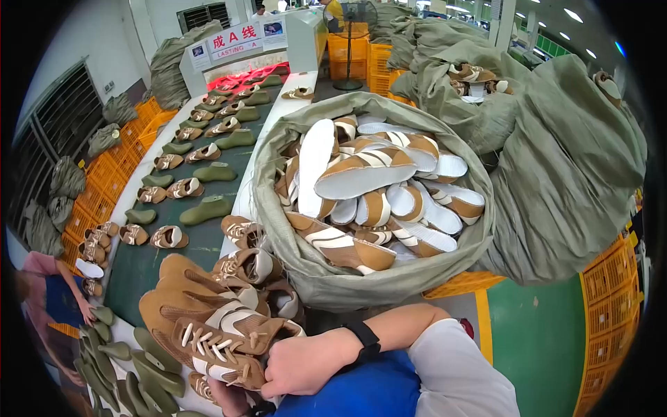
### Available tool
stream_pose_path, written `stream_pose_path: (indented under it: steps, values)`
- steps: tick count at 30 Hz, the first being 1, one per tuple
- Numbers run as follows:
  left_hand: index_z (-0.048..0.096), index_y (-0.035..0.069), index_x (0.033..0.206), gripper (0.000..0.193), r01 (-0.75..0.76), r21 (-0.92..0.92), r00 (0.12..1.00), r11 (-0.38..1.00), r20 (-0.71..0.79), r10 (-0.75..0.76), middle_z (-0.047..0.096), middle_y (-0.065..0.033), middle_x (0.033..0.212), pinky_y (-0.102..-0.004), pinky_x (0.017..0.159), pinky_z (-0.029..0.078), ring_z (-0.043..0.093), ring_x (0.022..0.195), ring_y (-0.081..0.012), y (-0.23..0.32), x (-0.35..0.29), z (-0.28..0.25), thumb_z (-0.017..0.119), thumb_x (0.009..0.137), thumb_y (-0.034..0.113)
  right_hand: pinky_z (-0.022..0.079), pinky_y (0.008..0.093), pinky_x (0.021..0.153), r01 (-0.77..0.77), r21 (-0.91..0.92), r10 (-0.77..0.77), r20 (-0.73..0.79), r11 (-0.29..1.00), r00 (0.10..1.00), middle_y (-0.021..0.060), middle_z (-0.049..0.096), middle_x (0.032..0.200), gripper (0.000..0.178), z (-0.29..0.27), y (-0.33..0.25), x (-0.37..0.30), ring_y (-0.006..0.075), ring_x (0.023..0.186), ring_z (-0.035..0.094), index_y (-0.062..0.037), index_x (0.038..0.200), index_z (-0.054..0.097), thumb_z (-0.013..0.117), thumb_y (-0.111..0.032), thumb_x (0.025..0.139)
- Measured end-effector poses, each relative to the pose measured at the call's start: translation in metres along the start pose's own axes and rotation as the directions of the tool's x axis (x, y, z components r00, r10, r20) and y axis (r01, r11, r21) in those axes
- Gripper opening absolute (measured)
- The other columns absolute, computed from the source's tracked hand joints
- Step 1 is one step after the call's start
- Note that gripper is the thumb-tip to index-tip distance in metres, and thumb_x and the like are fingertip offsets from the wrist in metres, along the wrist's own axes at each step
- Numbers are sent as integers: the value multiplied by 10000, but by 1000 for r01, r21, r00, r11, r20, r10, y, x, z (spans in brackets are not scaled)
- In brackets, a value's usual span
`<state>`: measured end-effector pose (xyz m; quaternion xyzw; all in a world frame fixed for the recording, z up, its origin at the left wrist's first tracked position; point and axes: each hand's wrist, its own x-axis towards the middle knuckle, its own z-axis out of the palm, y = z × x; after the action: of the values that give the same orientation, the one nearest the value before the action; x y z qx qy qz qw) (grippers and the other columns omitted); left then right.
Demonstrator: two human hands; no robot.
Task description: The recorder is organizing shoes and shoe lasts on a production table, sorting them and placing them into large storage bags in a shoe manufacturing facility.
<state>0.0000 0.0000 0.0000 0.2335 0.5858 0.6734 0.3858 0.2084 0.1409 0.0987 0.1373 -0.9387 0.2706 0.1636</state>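
Note:
Low in the view, my right hand [302, 365] is closed on the collar of a brown shoe [219, 351] with cream stripes and laces. My left hand [231, 399] is at the shoe's lower edge, mostly hidden beneath it, with its visible fingers against the shoe. Behind it leans a stack of similar brown shoes [163, 302], soles and uppers pressed together. More laced shoes [243, 231] sit on the white ledge by the belt. Just ahead, to the right, stands a grey-green sack [347, 288] heaped with brown and cream shoes showing white undersides [368, 177].
A green conveyor belt [160, 260] carries rows of shoes and green shoe lasts [212, 208]. Many lasts [156, 375] crowd the near-left ledge, where another person's hand [87, 311] reaches in. Full sacks [563, 174] and orange crates [608, 299] line the right; a fan [349, 42] stands behind.

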Motion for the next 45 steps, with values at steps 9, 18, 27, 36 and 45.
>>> stream_pose_path:
  steps: [9,18,27,36,45]
  values:
    - [416,40,1225,383,82,0,995,997,49,-82,558,-73,1114,-312,826,450,566,936,-180,17,-14,21,458,878,197,427,421,465,77,52,-76,-9,996,997,128,544,548,132,29,-2,37,336,519,553,-15,734,546,584,-123,668]
    - [410,-1,1242,427,-268,-111,963,957,-65,262,536,-125,1147,-328,827,481,574,981,-212,43,17,-36,497,880,208,452,383,805,62,-129,-124,-563,990,817,134,560,1047,354,-1,5,46,308,947,549,-68,1031,589,680,-169,704]
    - [497,-5,1132,369,-397,362,719,843,-448,531,587,-80,1049,-285,797,480,585,923,-158,137,24,-256,615,805,118,495,317,652,-681,229,664,-568,695,487,146,636,806,112,73,90,-47,248,709,631,14,875,620,594,7,766]
    - [511,-3,1152,545,387,879,668,-280,-58,742,601,-161,1064,-480,1046,244,454,1172,-318,191,92,-433,661,636,86,483,341,615,-752,61,680,-480,656,554,167,615,730,70,91,120,-3,291,657,619,19,814,612,575,0,757]
    - [544,134,1159,317,308,776,940,-551,-159,301,557,-81,1186,-516,1086,135,298,1317,-249,91,224,-576,449,858,158,495,381,705,-880,-188,799,-370,437,475,168,637,857,137,77,78,43,318,782,623,-30,942,634,597,-70,817]
